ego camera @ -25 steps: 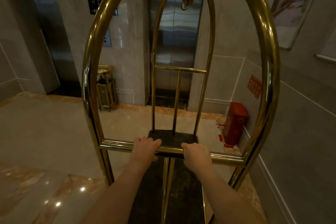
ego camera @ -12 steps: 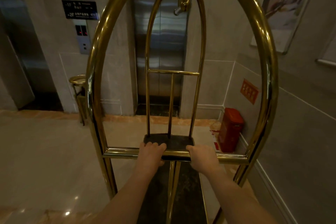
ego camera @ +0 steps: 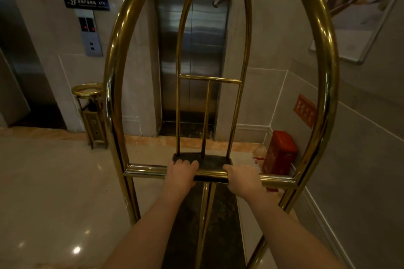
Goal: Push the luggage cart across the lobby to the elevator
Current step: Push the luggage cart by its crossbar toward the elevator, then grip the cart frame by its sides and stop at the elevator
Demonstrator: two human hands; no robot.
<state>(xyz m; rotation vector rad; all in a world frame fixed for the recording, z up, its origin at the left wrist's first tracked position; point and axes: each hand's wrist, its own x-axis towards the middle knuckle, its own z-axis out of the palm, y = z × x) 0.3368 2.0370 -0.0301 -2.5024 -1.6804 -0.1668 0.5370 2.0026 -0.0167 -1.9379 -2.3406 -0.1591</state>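
Note:
A brass luggage cart point(ego camera: 113, 54) with tall arched tubes and a dark carpeted deck fills the middle of the view. Its deck carries no bags. My left hand point(ego camera: 182, 170) and my right hand point(ego camera: 242, 179) both grip the cart's horizontal brass push bar point(ego camera: 146, 170), a short gap apart. Straight ahead, seen through the arches, stand the closed steel elevator doors point(ego camera: 197, 50). The cart's far end is close to the elevator's dark threshold.
A call panel point(ego camera: 90, 35) with floor signs above hangs left of the doors. A brass ashtray stand point(ego camera: 91, 113) stands below it. A red bin point(ego camera: 281, 153) sits in the right corner by the tiled wall. Another dark opening lies at far left. Polished floor spreads to the left.
The cart and I have moved forward toward the elevator; doors, call panel and ashtray stand look larger and nearer. Both hands keep their grip on the push bar.

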